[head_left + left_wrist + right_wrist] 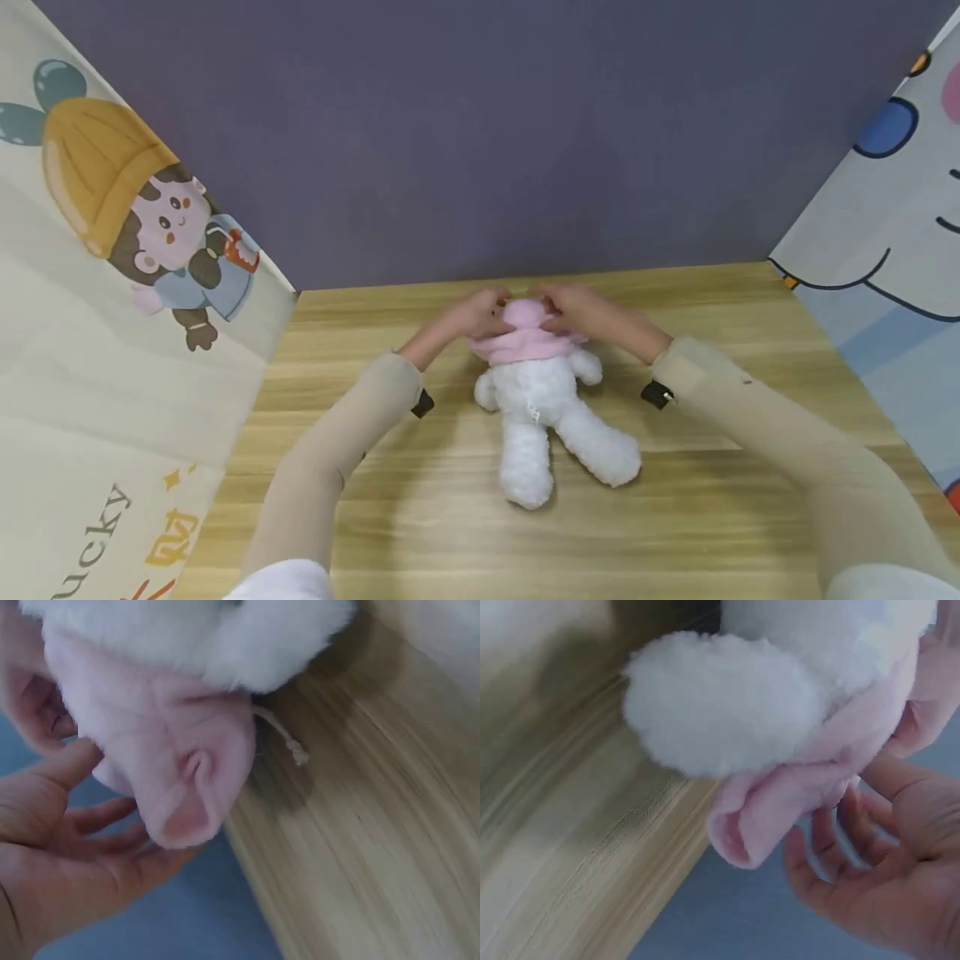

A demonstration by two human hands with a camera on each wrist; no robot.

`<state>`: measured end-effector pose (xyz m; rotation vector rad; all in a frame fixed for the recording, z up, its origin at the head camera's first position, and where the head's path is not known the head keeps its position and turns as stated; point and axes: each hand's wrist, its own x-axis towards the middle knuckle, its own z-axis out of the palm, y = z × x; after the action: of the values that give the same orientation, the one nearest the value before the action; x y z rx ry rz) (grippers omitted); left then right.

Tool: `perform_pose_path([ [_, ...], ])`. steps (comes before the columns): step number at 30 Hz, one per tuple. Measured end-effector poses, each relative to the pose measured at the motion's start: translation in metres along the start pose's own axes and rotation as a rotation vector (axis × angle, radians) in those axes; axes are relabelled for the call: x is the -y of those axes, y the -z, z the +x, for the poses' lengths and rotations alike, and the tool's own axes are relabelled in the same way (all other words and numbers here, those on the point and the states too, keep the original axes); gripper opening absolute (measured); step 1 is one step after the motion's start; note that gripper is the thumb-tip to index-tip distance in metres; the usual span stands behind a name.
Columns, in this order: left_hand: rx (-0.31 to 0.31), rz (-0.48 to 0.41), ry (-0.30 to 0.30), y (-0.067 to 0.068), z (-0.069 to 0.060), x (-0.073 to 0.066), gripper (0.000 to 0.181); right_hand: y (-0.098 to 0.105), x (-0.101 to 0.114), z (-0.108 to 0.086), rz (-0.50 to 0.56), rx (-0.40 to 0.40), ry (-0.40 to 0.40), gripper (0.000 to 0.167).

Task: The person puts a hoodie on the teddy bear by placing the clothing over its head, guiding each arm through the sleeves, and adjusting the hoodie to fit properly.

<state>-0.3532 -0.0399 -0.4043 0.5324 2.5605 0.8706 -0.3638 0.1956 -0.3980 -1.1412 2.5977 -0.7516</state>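
A fluffy white plush toy (536,392) lies on the wooden table, its two legs pointing toward the person. Pink cloth (525,343) covers its upper end. My left hand (483,314) pinches the cloth's left side near the top, and my right hand (573,312) pinches the right side. In the left wrist view, the thumb of my left hand (82,855) presses on the pink cloth (150,742) with the fingers behind it. The right wrist view has my right hand (900,862) with thumb on the cloth (810,787) and curved fingers below; a white paw (712,705) lies beside it.
The wooden table (712,500) ends at a dark purple-grey panel (525,142) behind the toy. A printed cartoon sheet (112,375) borders the left side, another (900,250) the right. A thin cord (285,735) hangs by the cloth.
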Motion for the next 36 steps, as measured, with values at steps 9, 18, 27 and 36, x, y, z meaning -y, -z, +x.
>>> perform_pose_path([
  [9, 0.108, -0.347, 0.338, 0.017, 0.084, 0.012, 0.028, 0.026, -0.093, 0.080, 0.104, 0.349, 0.102, 0.062],
  [18, -0.214, 0.048, 0.364, 0.007, 0.125, -0.017, 0.048, 0.031, -0.133, 0.084, 0.031, 0.049, 0.285, 0.045],
  [27, -0.390, 0.111, 0.252, -0.002, 0.117, -0.012, 0.069, 0.025, -0.137, 0.078, -0.033, -0.094, 0.213, 0.055],
  [36, -0.475, 0.259, 0.136, -0.015, 0.107, -0.009, 0.030, 0.020, -0.129, 0.082, -0.079, -0.149, 0.303, 0.035],
])
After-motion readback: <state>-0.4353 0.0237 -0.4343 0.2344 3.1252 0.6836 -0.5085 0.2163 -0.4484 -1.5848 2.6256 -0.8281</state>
